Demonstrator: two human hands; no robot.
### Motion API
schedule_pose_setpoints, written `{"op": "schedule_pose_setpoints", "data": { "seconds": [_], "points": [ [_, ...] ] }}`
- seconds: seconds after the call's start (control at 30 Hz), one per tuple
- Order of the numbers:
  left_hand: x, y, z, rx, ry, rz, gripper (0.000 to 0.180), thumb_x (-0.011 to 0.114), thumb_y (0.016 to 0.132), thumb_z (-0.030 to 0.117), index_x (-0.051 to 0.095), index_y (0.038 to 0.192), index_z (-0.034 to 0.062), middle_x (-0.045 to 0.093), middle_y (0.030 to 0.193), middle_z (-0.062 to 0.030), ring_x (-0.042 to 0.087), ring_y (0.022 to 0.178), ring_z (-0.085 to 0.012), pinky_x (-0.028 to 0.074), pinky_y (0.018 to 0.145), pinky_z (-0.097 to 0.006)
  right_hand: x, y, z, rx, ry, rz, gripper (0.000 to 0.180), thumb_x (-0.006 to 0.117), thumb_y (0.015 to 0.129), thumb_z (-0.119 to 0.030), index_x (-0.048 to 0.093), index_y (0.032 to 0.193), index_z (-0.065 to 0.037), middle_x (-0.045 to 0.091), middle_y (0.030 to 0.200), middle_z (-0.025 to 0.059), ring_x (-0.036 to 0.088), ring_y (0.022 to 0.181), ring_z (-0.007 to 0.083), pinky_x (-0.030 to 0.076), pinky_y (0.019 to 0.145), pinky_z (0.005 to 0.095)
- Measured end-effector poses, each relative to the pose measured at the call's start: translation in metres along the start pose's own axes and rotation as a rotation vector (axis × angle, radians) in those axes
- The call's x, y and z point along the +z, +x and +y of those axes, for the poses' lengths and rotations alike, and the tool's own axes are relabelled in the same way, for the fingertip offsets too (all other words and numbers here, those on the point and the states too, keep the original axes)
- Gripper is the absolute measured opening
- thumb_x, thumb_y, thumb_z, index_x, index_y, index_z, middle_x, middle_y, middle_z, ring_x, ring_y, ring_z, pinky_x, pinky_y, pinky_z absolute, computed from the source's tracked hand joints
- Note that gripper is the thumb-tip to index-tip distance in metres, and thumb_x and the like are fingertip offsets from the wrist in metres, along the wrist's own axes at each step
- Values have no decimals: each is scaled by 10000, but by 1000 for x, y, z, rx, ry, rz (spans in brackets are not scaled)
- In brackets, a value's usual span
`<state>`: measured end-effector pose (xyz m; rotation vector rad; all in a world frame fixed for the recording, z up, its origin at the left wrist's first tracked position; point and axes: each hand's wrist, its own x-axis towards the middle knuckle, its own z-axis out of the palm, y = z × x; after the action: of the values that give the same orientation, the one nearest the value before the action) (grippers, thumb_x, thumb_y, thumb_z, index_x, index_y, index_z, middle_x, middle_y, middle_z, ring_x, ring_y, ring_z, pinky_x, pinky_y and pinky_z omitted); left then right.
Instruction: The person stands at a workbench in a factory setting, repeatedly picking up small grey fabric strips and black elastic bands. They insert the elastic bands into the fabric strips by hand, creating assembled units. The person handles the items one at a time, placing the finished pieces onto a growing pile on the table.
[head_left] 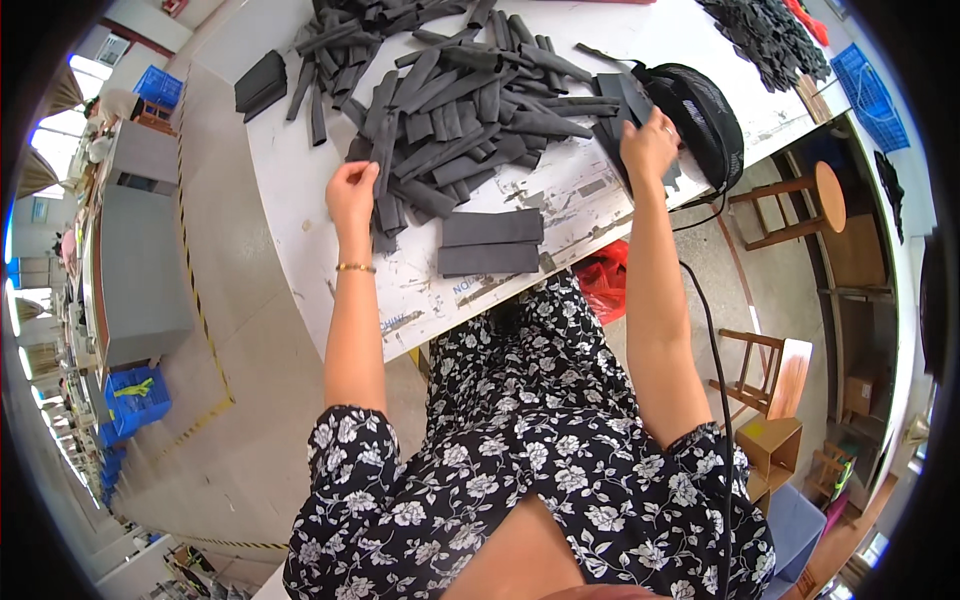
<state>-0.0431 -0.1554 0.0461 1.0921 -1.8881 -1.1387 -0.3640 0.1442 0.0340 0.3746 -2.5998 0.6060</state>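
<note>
Ref. landmark: pile of dark strips (450, 110) at table (300, 200) centre. L hand (352, 192), at pile's near-left edge, pinches one strip (384, 165) by its end. R hand (648, 145), right of pile, fingers curled onto a flat dark piece (612, 100) beside black fan (700, 110). Strips appear light, soft, flexible, non-slip; grip at the end. Two neat stacks (490, 243) lie near side of pile.

Right hand (648, 143) fingertips hidden among dark strips (470, 100)

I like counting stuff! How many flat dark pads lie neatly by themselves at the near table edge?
2: one flat dark pad and a second pad right below it, nearer the person.
</note>
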Motion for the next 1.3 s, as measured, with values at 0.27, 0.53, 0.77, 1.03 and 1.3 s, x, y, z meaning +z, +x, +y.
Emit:
{"op": "schedule_pose_setpoints", "data": {
  "seconds": [0.27, 0.53, 0.77, 1.03, 1.3],
  "points": [
    [-3, -53, 16, -117, -594, -46, 222, 559, 971, 158, 529, 1042, -50, 677, 946, -175, 675, 801, -225, 549, 715, -310, 28, -47, 21, -305, -154, -245, 548, 480, 972, -386, 458, 1401, -46, 359, 1505, 208, 309, 1409, 372, 251, 1134, 529],
    [12, -93, 25, -356, -989, -51, 225, 507, 997, 133, 541, 1122, -51, 655, 1100, -217, 678, 952, -332, 574, 830, -427, -2, -122, 16, -501, -163, -189, 409, 502, 973, -278, 568, 1280, -16, 537, 1361, 166, 446, 1306, 346, 334, 1083, 465],
    [4, -105, 27, -514, -1229, -97, 250, 548, 967, 116, 551, 1157, -46, 658, 1103, -194, 657, 1015, -341, 560, 899, -451, -30, -92, -13, -734, -211, -270, 83, 535, 832, -62, 588, 885, -27, 638, 897, 124, 625, 887, 291, 479, 798, 424],
    [24, -125, 33, -600, -1366, -283, 273, 639, 906, 104, 573, 1096, -81, 648, 1119, -234, 639, 1064, -370, 554, 933, -435, -28, -85, -12, -710, 244, -288, 70, 548, 859, -4, 500, 899, -34, 566, 900, 136, 565, 885, 353, 450, 775, 455],
    [39, -139, 39, -605, -1397, -503, 209, 561, 955, 125, 597, 1069, -46, 627, 1165, -253, 619, 1084, -422, 528, 950, -506, -89, -108, -52, -805, 357, -199, 109, 623, 823, -49, 536, 880, -78, 598, 825, 64, 606, 819, 279, 461, 785, 394]
  ]
}}
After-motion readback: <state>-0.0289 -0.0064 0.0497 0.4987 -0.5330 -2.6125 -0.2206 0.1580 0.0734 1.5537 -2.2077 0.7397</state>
